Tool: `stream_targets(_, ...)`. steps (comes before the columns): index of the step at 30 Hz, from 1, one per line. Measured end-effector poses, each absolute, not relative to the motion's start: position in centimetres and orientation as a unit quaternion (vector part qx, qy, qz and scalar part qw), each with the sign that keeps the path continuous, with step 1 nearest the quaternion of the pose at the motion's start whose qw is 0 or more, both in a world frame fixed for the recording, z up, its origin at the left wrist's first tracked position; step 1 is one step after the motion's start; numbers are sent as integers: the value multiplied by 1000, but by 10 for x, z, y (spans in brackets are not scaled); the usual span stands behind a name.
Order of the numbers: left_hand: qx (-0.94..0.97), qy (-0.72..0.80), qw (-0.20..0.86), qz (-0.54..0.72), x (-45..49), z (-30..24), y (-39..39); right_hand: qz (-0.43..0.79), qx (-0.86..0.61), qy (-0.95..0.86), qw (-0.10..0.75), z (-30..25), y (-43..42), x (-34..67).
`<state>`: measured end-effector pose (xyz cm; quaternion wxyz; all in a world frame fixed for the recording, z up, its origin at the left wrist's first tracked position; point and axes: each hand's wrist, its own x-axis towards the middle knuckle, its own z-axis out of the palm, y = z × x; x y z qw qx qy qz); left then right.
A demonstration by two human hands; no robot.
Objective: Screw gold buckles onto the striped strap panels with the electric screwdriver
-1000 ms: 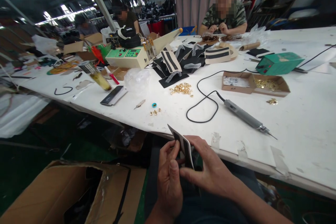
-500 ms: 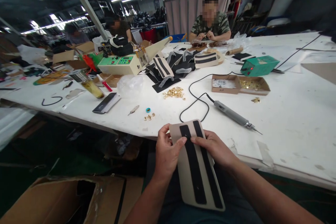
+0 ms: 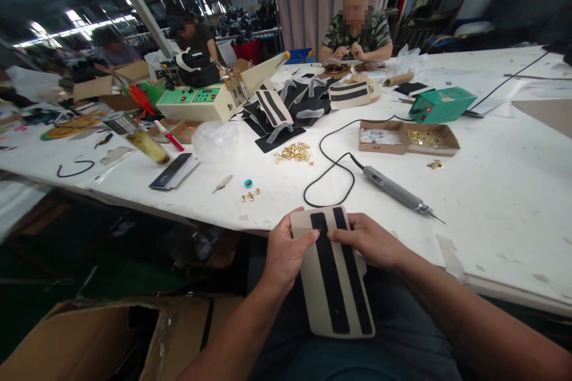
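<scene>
Between my hands is a beige panel point(image 3: 313, 286) with two black strips running along it, held over my lap at the table's edge. My left hand point(image 3: 286, 250) grips its left side near the top, thumb pressed on the inner strip beside a small mark. On the right side my right hand point(image 3: 370, 241) pinches it, thumb on the front and fingers hidden behind. Just beyond lie a few gold fittings point(image 3: 250, 196), a small blue ring-shaped piece point(image 3: 248, 183) and a heap of gold hardware point(image 3: 295, 152).
On the white table point(image 3: 268, 220) lies a grey corded pen tool point(image 3: 397, 190), near a green power box point(image 3: 442, 105) and small cardboard trays point(image 3: 382, 141). Similar striped panels point(image 3: 273, 108) and a cream machine point(image 3: 196, 104) stand farther back. A co-worker point(image 3: 357, 30) sits opposite.
The panel's lower end has swung up slightly, so it looks shorter. My left thumb has shifted a little on the strip. The view has moved slightly; both hands keep their hold.
</scene>
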<state>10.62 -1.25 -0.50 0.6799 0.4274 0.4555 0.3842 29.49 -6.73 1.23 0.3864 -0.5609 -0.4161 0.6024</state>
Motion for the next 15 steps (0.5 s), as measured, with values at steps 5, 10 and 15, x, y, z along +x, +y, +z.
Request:
stream_targets(5, 441, 443, 702, 342, 107, 2, -5, 581, -585, -466, 321, 19, -49, 312)
stream_targets(10, 450, 444, 703, 327, 101, 8, 2, 604, -576, -443, 327, 15, -44, 308)
stream_targets(15, 464, 484, 683, 291, 105, -4, 9, 611, -602, -407, 312, 2, -40, 304)
